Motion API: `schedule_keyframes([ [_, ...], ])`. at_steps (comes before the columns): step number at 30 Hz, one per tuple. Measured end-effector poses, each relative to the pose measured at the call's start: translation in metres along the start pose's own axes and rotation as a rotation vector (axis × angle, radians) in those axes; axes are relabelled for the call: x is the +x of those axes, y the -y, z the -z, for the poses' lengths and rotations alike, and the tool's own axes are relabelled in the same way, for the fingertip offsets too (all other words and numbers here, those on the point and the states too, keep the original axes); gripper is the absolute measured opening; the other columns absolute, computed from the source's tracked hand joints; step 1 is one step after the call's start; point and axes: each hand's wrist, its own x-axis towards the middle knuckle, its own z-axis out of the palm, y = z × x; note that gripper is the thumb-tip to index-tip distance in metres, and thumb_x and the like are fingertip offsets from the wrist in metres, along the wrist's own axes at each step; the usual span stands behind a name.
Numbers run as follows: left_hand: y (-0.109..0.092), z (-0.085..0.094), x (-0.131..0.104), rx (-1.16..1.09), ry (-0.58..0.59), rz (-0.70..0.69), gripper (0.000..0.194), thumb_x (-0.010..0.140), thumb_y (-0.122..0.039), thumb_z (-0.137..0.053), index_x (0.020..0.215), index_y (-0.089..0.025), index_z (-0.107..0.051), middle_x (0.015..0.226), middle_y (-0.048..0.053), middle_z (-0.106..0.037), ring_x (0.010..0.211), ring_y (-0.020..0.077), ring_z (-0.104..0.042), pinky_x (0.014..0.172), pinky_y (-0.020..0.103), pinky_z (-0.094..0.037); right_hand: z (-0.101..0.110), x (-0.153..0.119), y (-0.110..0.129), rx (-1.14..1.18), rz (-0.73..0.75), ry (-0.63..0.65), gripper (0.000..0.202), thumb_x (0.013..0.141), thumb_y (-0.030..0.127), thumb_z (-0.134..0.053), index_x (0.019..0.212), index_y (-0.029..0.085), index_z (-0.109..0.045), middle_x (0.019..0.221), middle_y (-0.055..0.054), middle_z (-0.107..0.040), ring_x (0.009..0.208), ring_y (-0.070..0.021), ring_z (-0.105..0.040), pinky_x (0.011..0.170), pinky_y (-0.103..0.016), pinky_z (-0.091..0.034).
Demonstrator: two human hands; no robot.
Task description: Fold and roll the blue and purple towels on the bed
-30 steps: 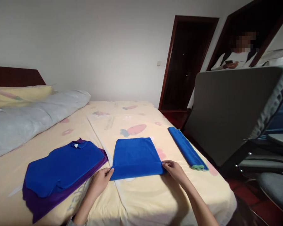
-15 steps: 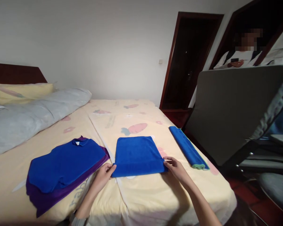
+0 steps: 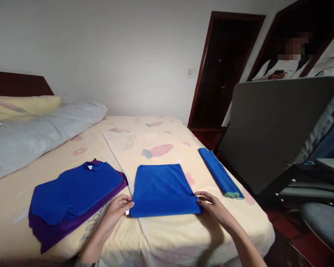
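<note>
Meeting a blue towel (image 3: 161, 181) at both ends of its turned-up strip (image 3: 164, 207), two bare hands work close to the near edge of the bed (image 3: 180, 237). The left hand (image 3: 118, 209) and right hand (image 3: 215, 209) both have their fingers (image 3: 124, 199) narrow at the cloth, though from here I can't tell whether any is pinched between thumb and fingers. The towel lies flat between a blue top (image 3: 78, 193) on the left and a rolled towel (image 3: 219, 172) along the bed's right edge. If one hand pulled further than the other, I'd expect the strip to go crooked; if either let go early, it might flop open, and the soft bedding could bunch underneath. What's under the strip is hidden; a white tag (image 3: 127, 212) only peeps out by the left thumb. The top covers most of a purple cloth (image 3: 46, 235), the bed's near left corner is cut off, and both forearms run out of sight.
</note>
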Motion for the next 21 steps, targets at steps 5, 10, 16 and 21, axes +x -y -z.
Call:
schedule_keyframes([
  [5,0.002,0.010,0.000,0.035,0.061,-0.031,0.040,0.068,-0.053,-0.071,0.089,-0.020,-0.062,0.084,0.003,-0.067,0.087,0.0228,-0.065,0.067,0.027,-0.046,0.005,-0.001,0.000,-0.020,-0.003,0.012,0.040,0.070,0.048,-0.073,0.097,0.019,-0.068,0.087,-0.003,-0.066,0.078,-0.0196,-0.063,0.071,-0.029,-0.050],
  [10,0.019,0.007,0.004,0.173,0.155,-0.086,0.036,0.067,-0.052,-0.069,0.085,-0.022,-0.063,0.072,-0.001,-0.063,0.069,0.0192,-0.063,0.061,0.027,-0.046,0.005,0.004,-0.018,-0.114,0.025,0.081,0.029,0.068,0.041,-0.073,0.084,0.018,-0.066,0.086,-0.004,-0.067,0.077,-0.0188,-0.062,0.068,-0.027,-0.048],
  [16,0.026,0.011,0.005,0.349,0.108,-0.207,0.028,0.073,-0.049,-0.066,0.083,-0.022,-0.067,0.071,0.002,-0.066,0.071,0.0219,-0.066,0.066,0.029,-0.050,0.004,0.004,-0.026,-0.242,0.033,0.078,0.021,0.075,0.037,-0.065,0.084,0.018,-0.065,0.081,-0.003,-0.066,0.068,-0.0168,-0.060,0.061,-0.026,-0.045],
  [21,0.008,0.018,-0.009,0.519,0.042,-0.442,0.017,0.078,-0.042,-0.067,0.086,-0.028,-0.073,0.102,0.006,-0.068,0.100,0.0253,-0.064,0.089,0.031,-0.050,0.006,-0.007,-0.003,-0.425,0.205,0.001,0.018,0.082,0.035,-0.060,0.088,0.020,-0.069,0.096,-0.007,-0.065,0.083,-0.0211,-0.063,0.072,-0.030,-0.050],
])
